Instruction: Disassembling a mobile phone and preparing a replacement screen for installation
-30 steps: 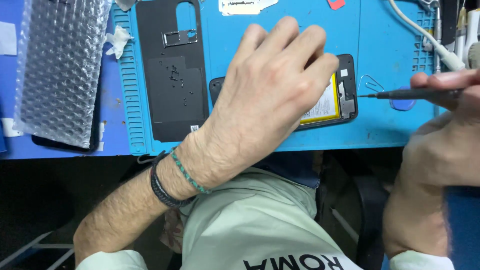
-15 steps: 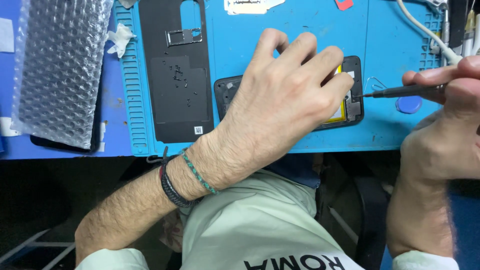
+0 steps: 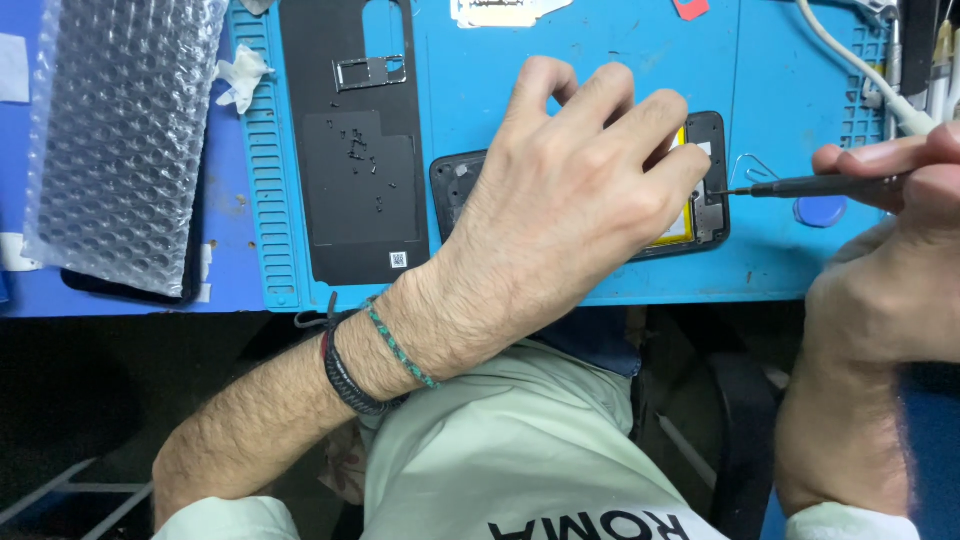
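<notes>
Your left hand (image 3: 570, 200) lies flat and spread over the opened black smartphone (image 3: 705, 180), its fingers (image 3: 660, 120) splayed wide across the body and pressing it down rather than gripping it. Only the two ends of the phone show past your hand: a dark corner on the left and, on the right, the frame edge with a strip of yellow battery beside it. The phone rests on the blue silicone repair mat (image 3: 600, 50), near its front edge on the worktop.

Your right hand (image 3: 880, 260) comes in from the right, its fingers (image 3: 870, 160) pinched narrowly around the thin dark precision screwdriver (image 3: 810, 187). The tool lies nearly level, and its fine tip meets the right end of the phone, just beside your left fingertips.

Left of the phone, well clear of both hands, lies the detached black back cover (image 3: 350, 150), flat on the mat with several tiny screws scattered over it and a small metal bracket near its top. Further left, a sheet of clear bubble wrap (image 3: 120, 140) covers a dark flat object. A white cable (image 3: 850, 70) crosses the mat's upper right corner. A small round blue pick (image 3: 820, 211) sits on the mat just under the screwdriver's shaft.
</notes>
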